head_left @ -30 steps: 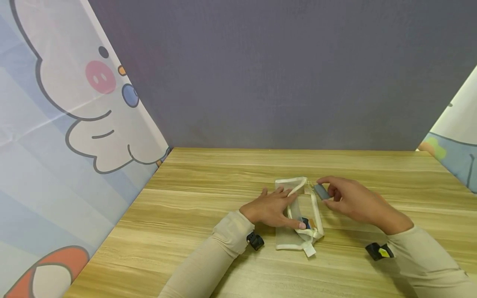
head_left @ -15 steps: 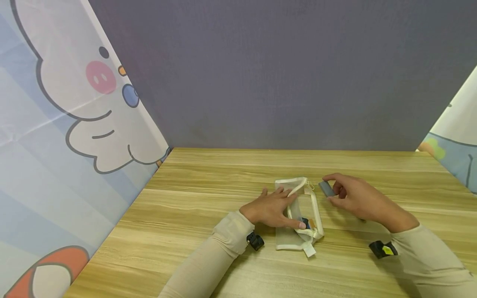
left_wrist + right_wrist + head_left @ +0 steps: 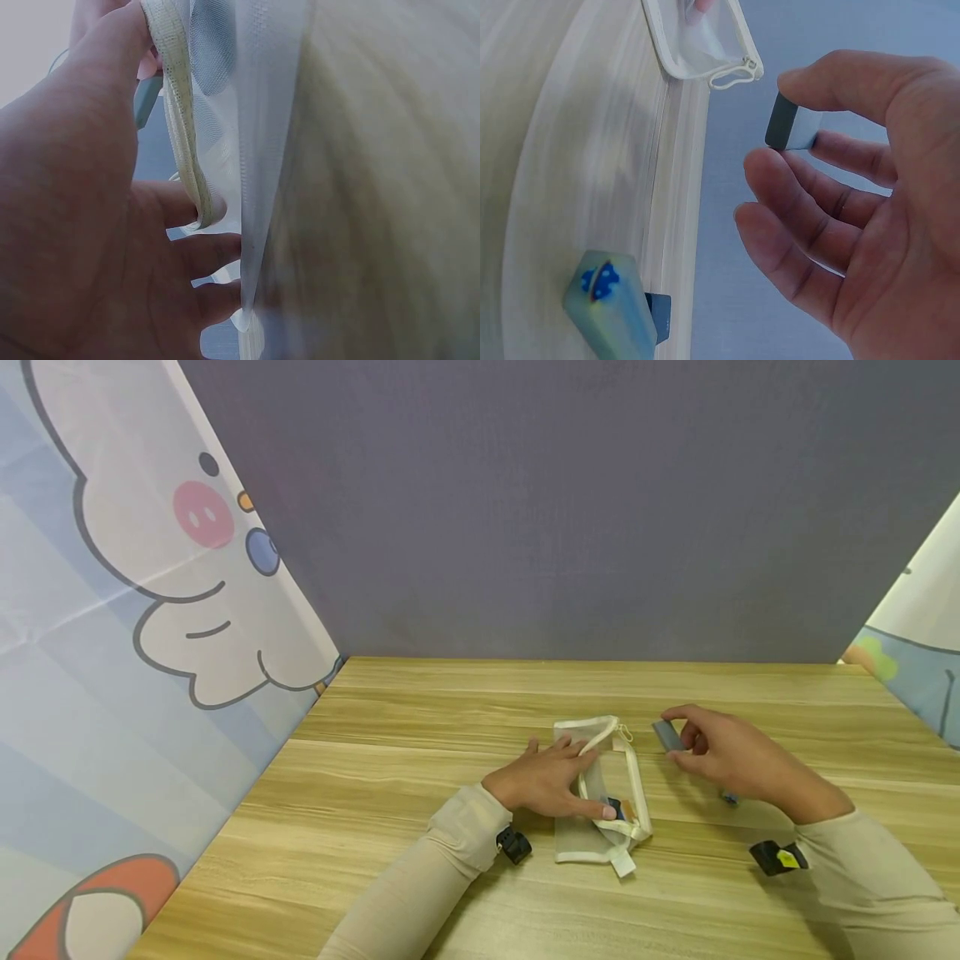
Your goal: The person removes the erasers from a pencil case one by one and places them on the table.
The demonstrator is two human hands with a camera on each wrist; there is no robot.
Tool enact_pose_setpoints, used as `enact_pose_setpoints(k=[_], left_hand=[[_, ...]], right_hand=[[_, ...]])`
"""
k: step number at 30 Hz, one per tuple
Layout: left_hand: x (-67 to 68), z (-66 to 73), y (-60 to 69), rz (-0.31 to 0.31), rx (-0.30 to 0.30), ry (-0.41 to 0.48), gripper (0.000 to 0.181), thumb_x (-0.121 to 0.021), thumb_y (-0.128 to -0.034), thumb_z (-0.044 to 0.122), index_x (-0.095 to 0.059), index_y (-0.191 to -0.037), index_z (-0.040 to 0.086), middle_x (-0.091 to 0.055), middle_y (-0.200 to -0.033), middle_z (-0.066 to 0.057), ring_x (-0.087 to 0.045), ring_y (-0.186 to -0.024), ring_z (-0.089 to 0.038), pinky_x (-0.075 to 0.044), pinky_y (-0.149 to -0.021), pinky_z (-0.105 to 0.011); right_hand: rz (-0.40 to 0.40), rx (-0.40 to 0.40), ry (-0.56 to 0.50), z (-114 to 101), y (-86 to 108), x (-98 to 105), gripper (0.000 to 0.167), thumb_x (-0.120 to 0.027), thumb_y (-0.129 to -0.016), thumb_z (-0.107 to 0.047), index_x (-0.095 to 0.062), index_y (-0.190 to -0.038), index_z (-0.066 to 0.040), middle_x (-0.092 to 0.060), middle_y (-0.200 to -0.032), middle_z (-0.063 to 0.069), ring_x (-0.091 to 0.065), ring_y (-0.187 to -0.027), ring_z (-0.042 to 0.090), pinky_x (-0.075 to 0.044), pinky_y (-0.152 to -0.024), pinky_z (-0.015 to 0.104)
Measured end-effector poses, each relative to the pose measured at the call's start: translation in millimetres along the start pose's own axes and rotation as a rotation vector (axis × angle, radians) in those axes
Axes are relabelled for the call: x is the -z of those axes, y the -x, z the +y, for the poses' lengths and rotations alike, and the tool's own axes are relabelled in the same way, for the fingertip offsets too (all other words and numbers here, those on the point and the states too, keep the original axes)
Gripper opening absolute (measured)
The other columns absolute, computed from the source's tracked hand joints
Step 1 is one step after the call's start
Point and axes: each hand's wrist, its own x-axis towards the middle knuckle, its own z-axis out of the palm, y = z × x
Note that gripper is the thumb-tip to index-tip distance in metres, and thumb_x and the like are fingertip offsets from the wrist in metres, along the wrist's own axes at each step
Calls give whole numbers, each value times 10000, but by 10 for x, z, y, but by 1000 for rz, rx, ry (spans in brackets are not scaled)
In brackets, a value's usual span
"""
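A white mesh zip pouch (image 3: 568,839) lies on the table with its cream-edged mouth spread wide. My left hand (image 3: 543,777) rests on it, fingers spread along one edge of the opening and thumb at the near end. Inside the mouth, next to the thumb, are a dark blue item (image 3: 616,808) and an orange-brown item (image 3: 628,811). My right hand (image 3: 723,756) pinches a grey eraser-like block (image 3: 668,735) between thumb and fingers, to the right of the pouch. In the right wrist view the eraser-like block (image 3: 782,124) is held above the table, apart from the pouch.
Near my right wrist lies a small pale blue-green angular item (image 3: 611,307) with a blue spotted picture. A dark flat item (image 3: 658,315) shows behind it. A grey panel (image 3: 570,510) stands at the table's back; a printed cloth (image 3: 150,610) hangs at the left.
My right hand has moved right, away from the pouch, with the grey eraser-like block still pinched. A small blue item has come into sight below that hand. The left hand has stayed put.
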Motion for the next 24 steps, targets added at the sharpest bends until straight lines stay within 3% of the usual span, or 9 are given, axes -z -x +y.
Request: enact_pose_setpoints(k=[24], left_hand=[[17, 15, 15, -10, 10, 15, 974, -482, -873, 800, -108, -1624, 305, -137, -1660, 38, -26, -1530, -209, -2, -1183, -599]], right_hand=[[7, -61, -8, 219, 53, 92, 528, -745, -914, -161, -518, -1341, 50, -611, -849, -25, -560, -698, 104, -458, -580, 274]])
